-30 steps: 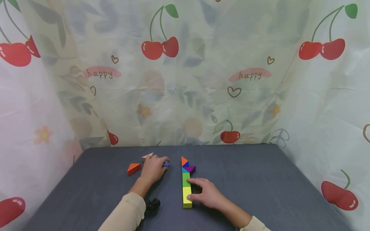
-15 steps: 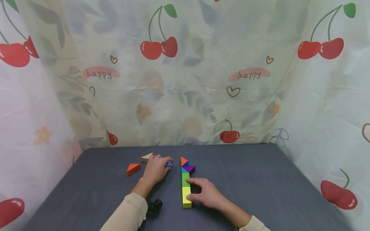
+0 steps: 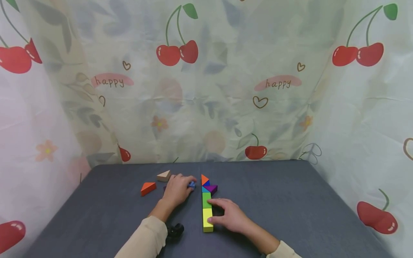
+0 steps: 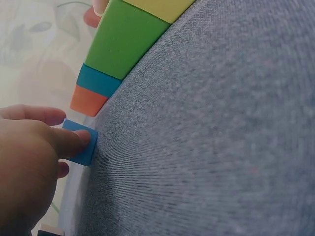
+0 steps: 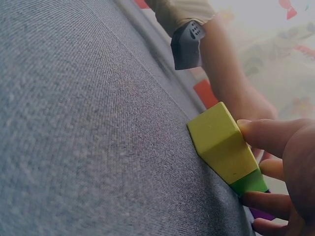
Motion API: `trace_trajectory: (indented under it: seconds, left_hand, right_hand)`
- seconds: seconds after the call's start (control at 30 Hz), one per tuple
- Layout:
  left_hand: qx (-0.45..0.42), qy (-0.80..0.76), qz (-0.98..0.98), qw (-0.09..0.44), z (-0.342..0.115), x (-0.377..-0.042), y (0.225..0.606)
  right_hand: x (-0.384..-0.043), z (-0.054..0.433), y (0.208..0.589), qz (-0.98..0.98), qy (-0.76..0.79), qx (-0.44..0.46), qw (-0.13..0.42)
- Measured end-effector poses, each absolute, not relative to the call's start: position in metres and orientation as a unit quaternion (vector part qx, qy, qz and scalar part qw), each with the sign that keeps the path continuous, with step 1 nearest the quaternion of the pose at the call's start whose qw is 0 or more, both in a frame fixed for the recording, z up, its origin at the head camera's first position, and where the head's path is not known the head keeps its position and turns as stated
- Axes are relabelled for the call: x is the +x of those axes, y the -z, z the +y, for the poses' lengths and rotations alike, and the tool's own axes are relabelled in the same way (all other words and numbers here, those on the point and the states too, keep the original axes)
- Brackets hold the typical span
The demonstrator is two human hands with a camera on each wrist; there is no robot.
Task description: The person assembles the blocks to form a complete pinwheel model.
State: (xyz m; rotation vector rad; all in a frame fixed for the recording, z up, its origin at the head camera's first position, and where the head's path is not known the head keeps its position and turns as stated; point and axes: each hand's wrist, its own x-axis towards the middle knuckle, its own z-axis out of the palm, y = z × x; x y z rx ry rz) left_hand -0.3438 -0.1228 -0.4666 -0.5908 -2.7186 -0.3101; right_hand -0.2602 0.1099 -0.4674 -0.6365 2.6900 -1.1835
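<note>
My left hand (image 3: 177,189) pinches a small blue block (image 4: 81,142) between thumb and fingers, low over the table, left of a row of blocks. That row has an orange triangle (image 3: 204,179) at its far end, then dark blue, light blue and purple (image 3: 212,189) triangles, a green block (image 3: 207,200) and a yellow block (image 3: 208,219) nearest me. My right hand (image 3: 230,215) lies along the row's right side. Its thumb touches the yellow block and its fingertips rest at the green one, fingers loosely extended.
Left of my left hand, an orange-red triangular block (image 3: 148,189) and a natural wood triangular block (image 3: 164,176) lie on the dark grey table (image 3: 284,200). A purple piece (image 3: 165,187) peeks out beside the left hand. Cherry-printed curtains (image 3: 226,107) enclose the table's back and sides.
My left hand has slid a little to the right with the blue block, closer to the row, uncovering more of the wood block and a purple piece. My right hand has stayed put.
</note>
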Motion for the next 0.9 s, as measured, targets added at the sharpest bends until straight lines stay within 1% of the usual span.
trace_trajectory:
  seconds: [0.2, 0.57, 0.9]
  left_hand:
    - [-0.204, 0.113, -0.958, 0.169, -0.1231, -0.3424, 0.4658]
    - [-0.185, 0.093, -0.952, 0.226, -0.1212, -0.3416, 0.4661]
    - [-0.172, 0.055, -0.961, 0.212, -0.1164, -0.3404, 0.4656]
  right_hand:
    - [-0.2609, 0.1098, 0.4682, 0.892, 0.394, -0.212, 0.067]
    - [-0.2603, 0.1104, 0.4670, 0.894, 0.392, -0.205, 0.073]
    - [-0.2589, 0.1091, 0.4653, 0.894, 0.394, -0.199, 0.080]
